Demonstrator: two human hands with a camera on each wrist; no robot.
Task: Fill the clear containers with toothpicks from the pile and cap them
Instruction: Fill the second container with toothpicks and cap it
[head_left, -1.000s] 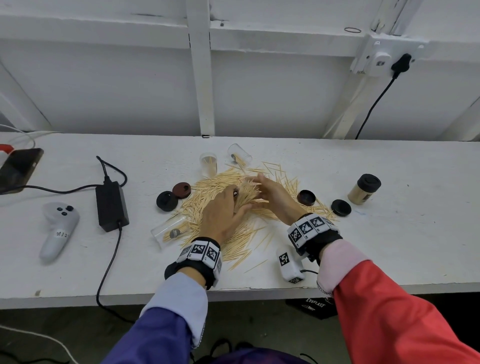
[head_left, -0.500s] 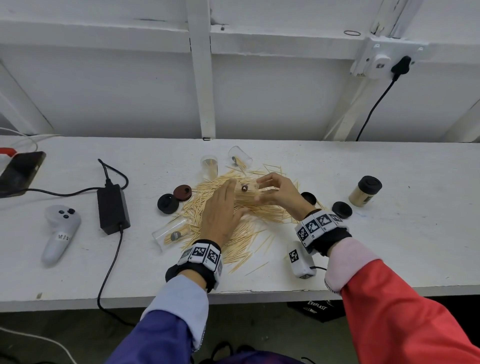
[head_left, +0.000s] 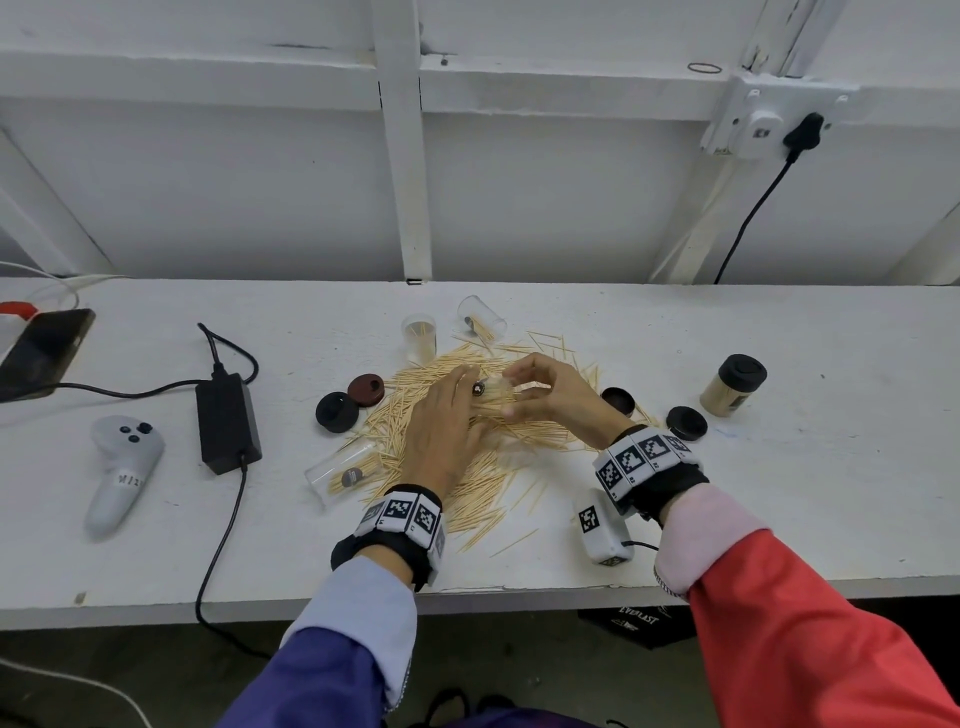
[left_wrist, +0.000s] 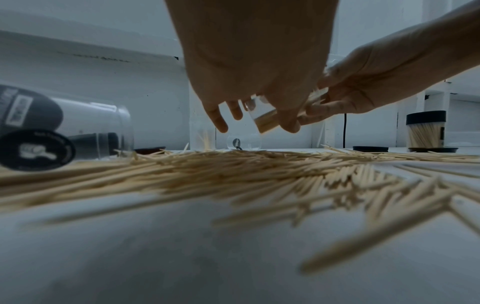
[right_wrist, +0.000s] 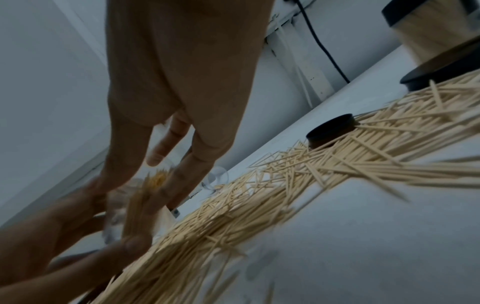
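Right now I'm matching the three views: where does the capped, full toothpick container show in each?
Head: capped container stands far right on the table.
Left wrist: upright near the right edge.
Right wrist: top right corner, blurred.
Shared landmark: black wall cable to its left.

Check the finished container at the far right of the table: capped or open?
Capped. The container stands upright with a black lid seated on top, toothpicks packed inside; the left wrist view shows the same.

Head view evenly bright, edges bowing; both wrist views running dim, bluish, near scattered pale wooden toothpicks (left_wrist: 259, 185) blurring.
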